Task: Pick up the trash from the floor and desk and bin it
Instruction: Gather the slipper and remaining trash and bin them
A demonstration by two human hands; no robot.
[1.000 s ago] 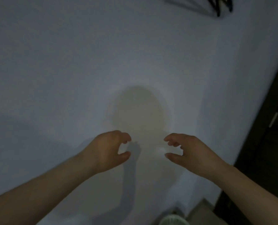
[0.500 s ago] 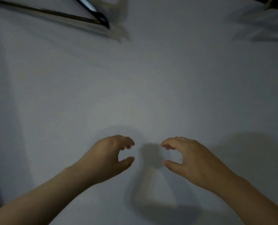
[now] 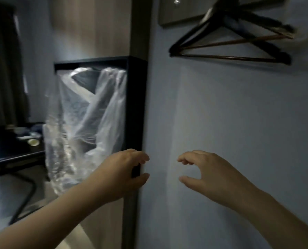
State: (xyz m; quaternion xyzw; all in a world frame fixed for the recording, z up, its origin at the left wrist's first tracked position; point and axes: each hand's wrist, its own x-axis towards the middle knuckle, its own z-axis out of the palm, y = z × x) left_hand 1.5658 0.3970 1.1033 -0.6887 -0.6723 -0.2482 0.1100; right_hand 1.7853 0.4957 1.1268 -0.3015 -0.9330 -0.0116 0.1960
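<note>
Search step, nothing picked. Left hand [image 3: 124, 169] and right hand [image 3: 209, 175]: grip loosely curled, empty. Probable trash [image 3: 33, 141], blurred, sits on the dark table [image 3: 18, 156]. Next: approach, reach, pinch.

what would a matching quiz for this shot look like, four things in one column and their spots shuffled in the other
Things
1. hangers
2. plastic bag
3. cup
4. right hand

Places
a. on the dark desk, far left
b. high on the pale wall, upper right
c. low in front of the pale wall, holding nothing
d. hanging inside the black frame, centre left

Pairs: 1-b, 2-d, 3-a, 4-c
</note>
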